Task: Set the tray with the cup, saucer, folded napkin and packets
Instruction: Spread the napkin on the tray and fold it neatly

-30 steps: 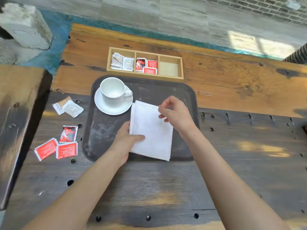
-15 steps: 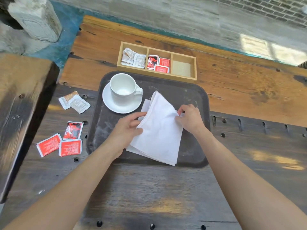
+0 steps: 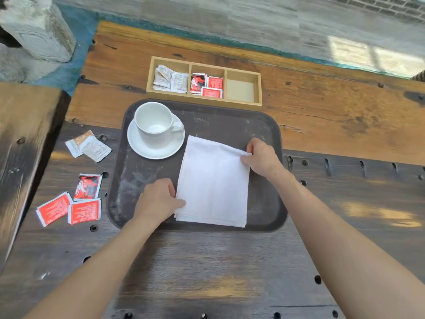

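Napkin (image 3: 213, 180): white, folded to a rectangle, lying flat on the right half of the tray (image 3: 264, 125), its far left corner just beside the saucer (image 3: 138, 146). My right hand (image 3: 261, 157) pinches the far right corner between thumb and fingertips; my left hand (image 3: 158, 199) rests, fingers loosely curled, against the near left edge, thumb on the cloth. Step in hand, as I judge it: squaring the napkin in place. Next move calls for letting go and reaching left for the packets. Tray: dark, rounded corners, holding the napkin and, at far left, the saucer with the cup (image 3: 154, 123) upright on it, empty. Loose packets on the table left of the tray: two pale ones (image 3: 88, 146), three red ones (image 3: 71, 203). Wooden box (image 3: 259, 88) beyond the tray, three compartments: left, pale packets; middle, red packets; right, nothing.
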Motion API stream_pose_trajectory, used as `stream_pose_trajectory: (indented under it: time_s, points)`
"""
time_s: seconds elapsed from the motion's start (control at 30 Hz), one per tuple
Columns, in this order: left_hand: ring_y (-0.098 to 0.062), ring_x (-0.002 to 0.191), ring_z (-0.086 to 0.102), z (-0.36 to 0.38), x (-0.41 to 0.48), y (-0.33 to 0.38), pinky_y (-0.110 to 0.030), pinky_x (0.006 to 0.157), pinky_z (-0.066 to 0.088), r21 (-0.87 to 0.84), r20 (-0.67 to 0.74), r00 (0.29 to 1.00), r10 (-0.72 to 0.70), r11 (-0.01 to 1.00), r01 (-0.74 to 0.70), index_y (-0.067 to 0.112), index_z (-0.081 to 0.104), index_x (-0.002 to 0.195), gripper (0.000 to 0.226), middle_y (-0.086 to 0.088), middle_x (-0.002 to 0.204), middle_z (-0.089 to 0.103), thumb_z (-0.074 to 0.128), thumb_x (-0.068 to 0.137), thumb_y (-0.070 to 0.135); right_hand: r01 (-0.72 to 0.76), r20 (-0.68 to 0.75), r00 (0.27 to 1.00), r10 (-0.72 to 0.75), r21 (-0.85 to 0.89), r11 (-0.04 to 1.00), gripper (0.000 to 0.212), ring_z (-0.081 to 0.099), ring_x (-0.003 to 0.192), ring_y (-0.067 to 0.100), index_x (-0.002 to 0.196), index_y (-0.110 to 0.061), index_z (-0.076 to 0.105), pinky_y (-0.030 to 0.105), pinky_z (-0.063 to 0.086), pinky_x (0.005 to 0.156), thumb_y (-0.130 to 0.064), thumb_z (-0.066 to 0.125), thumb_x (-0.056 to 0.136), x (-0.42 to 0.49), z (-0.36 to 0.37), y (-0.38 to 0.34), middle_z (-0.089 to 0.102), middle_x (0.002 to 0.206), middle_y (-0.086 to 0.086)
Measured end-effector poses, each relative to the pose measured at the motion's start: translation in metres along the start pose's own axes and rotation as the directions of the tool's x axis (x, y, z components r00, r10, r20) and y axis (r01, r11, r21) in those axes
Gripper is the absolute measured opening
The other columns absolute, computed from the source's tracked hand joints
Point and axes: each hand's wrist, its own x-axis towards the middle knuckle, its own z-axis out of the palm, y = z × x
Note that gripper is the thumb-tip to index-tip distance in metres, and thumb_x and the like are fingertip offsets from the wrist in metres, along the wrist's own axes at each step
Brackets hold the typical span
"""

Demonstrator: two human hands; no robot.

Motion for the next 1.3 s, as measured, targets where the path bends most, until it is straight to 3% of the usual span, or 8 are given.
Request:
stream_pose_trajectory:
  time_s: [0.27, 0.4, 0.6, 0.77, 0.93, 1.07, 1.2, 1.3]
  points:
    - [-0.032, 0.125, 0.048, -0.017, 0.046, 0.071, -0.045, 0.097, 0.047, 0.387, -0.146, 0.702, 0.697, 0.693, -0.608, 0.016, 0.050, 0.139, 0.065, -0.008, 0.132, 0.057, 0.069, 0.078, 0.002, 0.231, 0.028, 0.972, -0.233, 0.043, 0.972, 0.031, 0.061, 0.082, 0.021, 0.108, -0.019, 0.068, 0.016, 0.042, 0.063, 0.000, 0.072, 0.083, 0.004, -0.031, 0.015, 0.068, 0.094, 0.005]
    - [-0.032, 0.142, 0.037, -0.020, 0.081, 0.115, -0.042, 0.112, 0.036, 0.528, 0.121, 0.768, 0.629, 0.614, -0.587, 0.026, 0.020, 0.158, 0.100, -0.011, 0.142, 0.053, 0.073, 0.076, 0.000, 0.336, -0.014, 0.942, -0.336, 0.075, 0.939, 0.022, 0.057, 0.073, 0.013, 0.094, -0.019, 0.066, 0.013, 0.041, 0.059, 0.000, 0.069, 0.084, -0.001, -0.039, 0.020, 0.065, 0.081, -0.003]
    - [-0.029, 0.083, 0.058, -0.026, 0.083, 0.123, -0.038, 0.069, 0.046, 0.537, 0.134, 0.741, 0.658, 0.580, -0.613, 0.021, 0.058, 0.078, 0.015, 0.003, 0.079, 0.058, 0.060, 0.077, 0.006, 0.377, -0.128, 0.926, -0.355, 0.275, 0.884, 0.014, 0.063, 0.084, 0.021, 0.090, -0.016, 0.057, 0.036, 0.049, 0.072, -0.003, 0.058, 0.086, -0.019, -0.047, 0.026, 0.072, 0.091, -0.003]
    - [-0.029, 0.082, 0.059, -0.027, 0.071, 0.113, -0.041, 0.071, 0.048, 0.251, 0.181, 0.833, 0.523, 0.794, -0.553, 0.018, 0.056, 0.079, 0.013, 0.000, 0.078, 0.061, 0.065, 0.080, 0.009, -0.115, 0.135, 0.991, 0.020, 0.748, 0.653, 0.036, 0.076, 0.090, 0.020, 0.128, -0.015, 0.051, 0.032, 0.062, 0.077, -0.013, 0.068, 0.096, -0.040, -0.025, 0.034, 0.076, 0.107, 0.007]
    - [-0.023, 0.082, 0.062, -0.035, 0.065, 0.116, -0.031, 0.070, 0.051, -0.261, 0.250, 0.954, 0.163, 0.960, -0.096, 0.015, 0.059, 0.084, 0.013, -0.005, 0.091, 0.063, 0.067, 0.088, 0.006, -0.443, 0.455, 0.865, 0.211, 0.496, 0.747, 0.012, 0.071, 0.077, 0.014, 0.099, -0.013, 0.068, 0.028, 0.058, 0.075, -0.022, 0.071, 0.093, -0.056, -0.003, 0.051, 0.077, 0.093, 0.003]
    - [-0.035, 0.103, 0.069, -0.038, 0.067, 0.107, -0.047, 0.082, 0.060, -0.196, 0.322, 0.947, 0.009, 0.979, 0.057, -0.001, 0.066, 0.113, 0.027, -0.021, 0.114, 0.070, 0.067, 0.086, -0.001, -0.190, 0.159, 0.979, 0.125, 0.501, 0.845, 0.006, 0.058, 0.072, 0.015, 0.087, -0.014, 0.065, 0.029, 0.045, 0.066, -0.015, 0.068, 0.092, -0.053, 0.002, 0.059, 0.065, 0.078, 0.000]
    - [-0.035, 0.102, 0.068, -0.028, 0.062, 0.098, -0.046, 0.084, 0.060, 0.139, 0.312, 0.950, 0.021, 0.988, -0.067, -0.002, 0.068, 0.105, 0.028, -0.021, 0.110, 0.070, 0.074, 0.083, 0.013, -0.069, -0.198, 0.975, 0.098, 0.149, 0.986, 0.026, 0.059, 0.094, 0.028, 0.114, -0.007, 0.062, 0.038, 0.046, 0.084, -0.022, 0.062, 0.093, -0.051, -0.011, 0.056, 0.064, 0.102, 0.009]
    - [-0.023, 0.102, 0.059, -0.019, 0.064, 0.100, -0.042, 0.084, 0.050, 0.057, 0.074, 0.976, 0.207, 0.976, -0.211, 0.005, 0.064, 0.102, 0.030, -0.007, 0.107, 0.067, 0.074, 0.081, 0.023, -0.210, -0.118, 0.970, 0.212, 0.023, 0.977, 0.035, 0.067, 0.091, 0.035, 0.104, 0.001, 0.057, 0.037, 0.054, 0.079, -0.033, 0.057, 0.095, -0.080, -0.008, 0.047, 0.067, 0.099, 0.015]
